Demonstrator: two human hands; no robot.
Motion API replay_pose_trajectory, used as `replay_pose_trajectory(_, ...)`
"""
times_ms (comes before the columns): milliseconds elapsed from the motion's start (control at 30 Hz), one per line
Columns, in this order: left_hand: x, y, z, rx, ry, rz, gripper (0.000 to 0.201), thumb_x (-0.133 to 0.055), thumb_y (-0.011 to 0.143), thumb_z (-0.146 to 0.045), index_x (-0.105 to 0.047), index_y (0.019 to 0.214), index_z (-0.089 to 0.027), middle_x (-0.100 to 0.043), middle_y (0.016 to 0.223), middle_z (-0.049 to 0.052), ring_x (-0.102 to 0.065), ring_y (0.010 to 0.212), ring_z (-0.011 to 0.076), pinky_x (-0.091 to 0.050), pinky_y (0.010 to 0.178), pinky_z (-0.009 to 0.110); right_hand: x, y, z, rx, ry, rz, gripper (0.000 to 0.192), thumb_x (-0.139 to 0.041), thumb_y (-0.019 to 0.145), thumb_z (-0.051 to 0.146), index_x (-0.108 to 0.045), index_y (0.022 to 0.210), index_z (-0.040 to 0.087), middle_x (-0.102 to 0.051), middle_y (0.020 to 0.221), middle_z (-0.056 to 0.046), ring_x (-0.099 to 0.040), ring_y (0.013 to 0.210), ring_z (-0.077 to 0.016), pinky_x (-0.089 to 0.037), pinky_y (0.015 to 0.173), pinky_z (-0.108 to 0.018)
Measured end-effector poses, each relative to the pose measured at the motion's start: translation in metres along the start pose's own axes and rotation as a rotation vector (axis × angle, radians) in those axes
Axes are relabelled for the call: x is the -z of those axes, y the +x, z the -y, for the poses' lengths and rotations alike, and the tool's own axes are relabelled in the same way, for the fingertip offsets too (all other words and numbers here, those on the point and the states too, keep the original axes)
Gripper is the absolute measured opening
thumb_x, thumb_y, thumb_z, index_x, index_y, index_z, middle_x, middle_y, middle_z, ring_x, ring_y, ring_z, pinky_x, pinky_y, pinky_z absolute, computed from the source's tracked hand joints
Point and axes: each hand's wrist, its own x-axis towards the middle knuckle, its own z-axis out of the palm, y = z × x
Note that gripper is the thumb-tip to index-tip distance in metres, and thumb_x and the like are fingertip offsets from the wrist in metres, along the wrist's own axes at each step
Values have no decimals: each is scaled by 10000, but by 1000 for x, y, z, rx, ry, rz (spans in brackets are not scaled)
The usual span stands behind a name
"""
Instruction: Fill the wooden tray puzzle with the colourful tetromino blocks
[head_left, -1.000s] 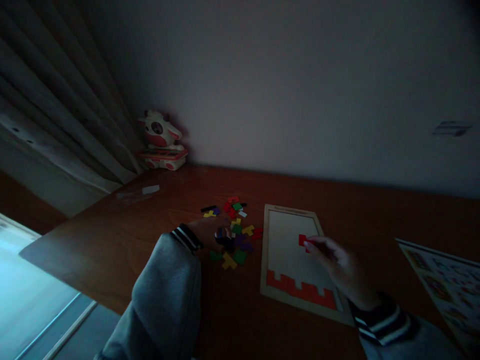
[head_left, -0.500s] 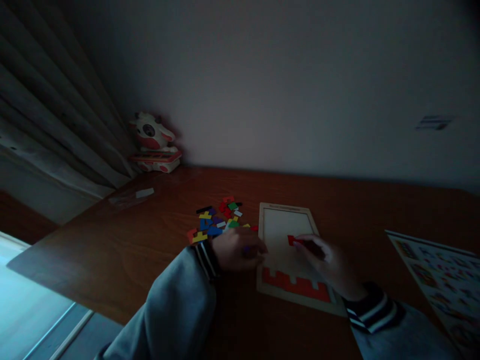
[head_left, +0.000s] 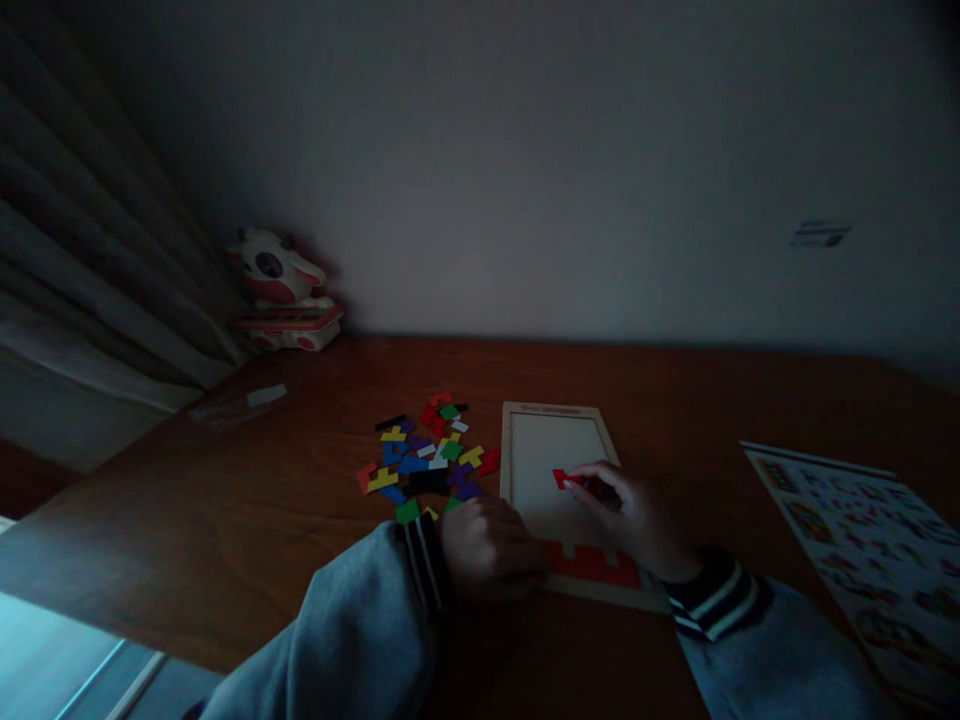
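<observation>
My right hand (head_left: pixel 634 515) pinches a red puzzle piece (head_left: pixel 560 479) between thumb and fingertips, just over the pale floor of the wooden puzzle tray (head_left: pixel 507 450). Along the tray's near edge lie red-orange puzzle pieces (head_left: pixel 592 566), laid side by side with notches on their upper side. My left hand (head_left: pixel 491 552) rests at the tray's lower left corner, back upward and fingers curled in. Whatever those fingers may hold is hidden. Left of the tray, a loose pile of coloured puzzle pieces (head_left: pixel 412 464) spreads over the brown table (head_left: pixel 300 480).
A printed sheet with small coloured pictures (head_left: pixel 862 540) lies on the right. A white and red cow-shaped toy with a keyboard (head_left: pixel 289 320) stands at the back left, by the curtain (head_left: pixel 90 270). Clear plastic with a white label (head_left: pixel 266 395) lies before it. A wall rises behind the table.
My left hand has come down nearer to me, from beside the pile to the tray's lower left corner, uncovering more pieces. My right hand still holds the red piece above the tray. The view has shifted slightly.
</observation>
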Motion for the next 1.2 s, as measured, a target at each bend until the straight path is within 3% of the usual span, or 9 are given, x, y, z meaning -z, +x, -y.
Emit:
replay_pose_trajectory(133,2,4,-4,-22,3,-19,177,-523,935,-272,-662,968,-167,-733,941,55,-672,872,159,-519,762,286,0,0,1,46,-6,9,229,-546,904,433,-662,971,246,-726,909,-44,-679,800,-190,-546,717,-314)
replay_pose_trajectory(267,-1,9,-11,-62,-21,-10,321,-519,948,-386,-614,1169,-174,-683,1187,57,-603,1127,191,-511,903,321,-1,1,3,57,1,18,221,-534,910,422,-649,977,246,-720,929,-50,-674,814,-192,-547,735,-323)
replay_pose_trajectory(400,-5,10,-14,-101,-34,39,339,-499,959,-404,-624,1157,-158,-709,1128,80,-632,1087,187,-512,900,312,-1,2,4,57,0,30,234,-511,920,427,-645,984,247,-713,942,-56,-668,833,-196,-547,744,-329)
replay_pose_trajectory(600,-5,9,-13,-95,-33,14,267,-508,956,-347,-658,1072,-159,-736,1041,74,-677,985,177,-532,844,296,9,0,2,123,-60,68,236,-549,900,439,-666,912,234,-701,855,-36,-642,751,-170,-516,713,-302)
replay_pose_trajectory(700,-3,10,-14,-103,-38,4,248,-510,955,-326,-667,1034,-151,-739,1017,67,-682,962,169,-543,830,286,22,0,3,18,11,109,305,-547,886,499,-660,898,216,-685,756,-21,-601,638,-150,-492,618,-282)
replay_pose_trajectory(767,-4,11,-14,-103,-42,6,245,-506,958,-323,-671,1016,-152,-738,1018,60,-680,963,166,-548,832,279,34,-1,4,-84,150,169,363,-538,876,544,-651,915,202,-699,777,-30,-626,674,-156,-501,631,-283)
replay_pose_trajectory(933,-10,7,-13,-85,-53,16,244,-519,956,-334,-677,1032,-166,-728,1055,69,-671,983,162,-559,841,263,56,-6,8,-277,341,603,429,-641,770,612,-652,849,190,-749,790,-48,-687,712,-183,-529,662,-301)
replay_pose_trajectory(1200,-10,5,-9,-75,-121,27,250,-461,989,-260,-665,1095,-162,-719,1118,69,-660,1042,167,-546,906,270,54,-11,1,-262,297,563,342,-689,754,548,-706,842,217,-775,787,-42,-709,712,-205,-521,650,-301)
